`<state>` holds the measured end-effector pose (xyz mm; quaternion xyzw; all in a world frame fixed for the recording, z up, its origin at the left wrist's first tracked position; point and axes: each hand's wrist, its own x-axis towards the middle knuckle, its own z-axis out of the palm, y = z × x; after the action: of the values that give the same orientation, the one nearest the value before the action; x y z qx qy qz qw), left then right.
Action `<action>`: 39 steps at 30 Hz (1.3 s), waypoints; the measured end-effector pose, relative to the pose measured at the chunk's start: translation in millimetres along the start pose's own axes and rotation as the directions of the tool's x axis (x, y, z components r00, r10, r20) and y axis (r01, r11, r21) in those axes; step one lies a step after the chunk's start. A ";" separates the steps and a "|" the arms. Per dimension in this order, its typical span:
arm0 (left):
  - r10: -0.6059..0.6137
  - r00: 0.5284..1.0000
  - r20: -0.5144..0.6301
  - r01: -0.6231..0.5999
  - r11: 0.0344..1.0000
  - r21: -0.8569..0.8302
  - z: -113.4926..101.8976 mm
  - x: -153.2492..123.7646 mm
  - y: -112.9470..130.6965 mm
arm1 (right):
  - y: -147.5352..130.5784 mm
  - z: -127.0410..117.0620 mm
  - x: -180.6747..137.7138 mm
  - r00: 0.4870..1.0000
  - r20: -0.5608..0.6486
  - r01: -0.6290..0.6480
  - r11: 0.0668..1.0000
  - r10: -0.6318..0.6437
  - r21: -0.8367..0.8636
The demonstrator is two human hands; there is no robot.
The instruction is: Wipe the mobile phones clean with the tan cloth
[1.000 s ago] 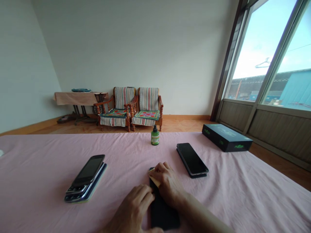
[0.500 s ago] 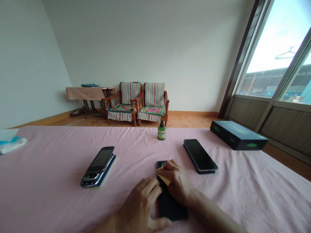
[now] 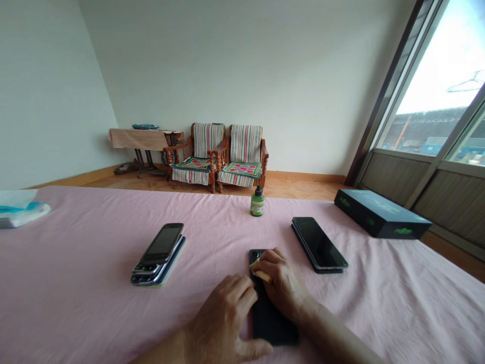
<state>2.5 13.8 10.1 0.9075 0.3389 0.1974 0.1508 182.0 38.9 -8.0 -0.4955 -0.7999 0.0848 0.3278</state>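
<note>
A dark smartphone [image 3: 273, 324] lies back up on the pink cloth, its camera lenses at the far end. My right hand [image 3: 282, 284] is closed on a small yellow cloth [image 3: 262, 275] and presses it to the phone's back, just below the lenses. My left hand [image 3: 227, 311] grips the phone along its left side, the fingers bent at the edge and the thumb stretched along the near end. Part of the phone's middle is hidden by my right hand.
A stack of phones [image 3: 161, 250] lies to the left, and two stacked phones [image 3: 320, 245] to the right. Beyond are a green pump bottle [image 3: 257, 203] and a black box [image 3: 382, 215]. A tissue pack [image 3: 22, 212] is at the far left of the pink-covered table [image 3: 87, 283].
The whole view has shifted slightly, so things appear a little further right. My right hand still holds the yellow cloth near the lenses, the cloth now more bunched. My left hand keeps its grip.
</note>
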 end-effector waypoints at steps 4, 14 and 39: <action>0.019 1.000 0.000 -0.019 1.000 0.012 1.7 -1.0 -2.4 | 5.7 -2.8 -1.2 0.997 -0.028 -0.069 0.997 0.068 -0.038; 0.020 1.000 0.012 -0.020 1.000 0.014 0.6 -0.9 -3.3 | 4.6 -3.7 3.7 0.994 -0.031 -0.112 0.985 0.109 -0.134; 0.007 1.000 0.019 -0.007 1.000 0.003 1.1 -1.0 -3.5 | 4.0 -0.4 8.3 0.991 -0.055 -0.132 0.981 0.125 -0.144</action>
<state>0.4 15.6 7.5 0.9107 0.3346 0.1887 0.1517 182.7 47.8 -5.9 -0.5707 -0.7627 0.0350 0.3024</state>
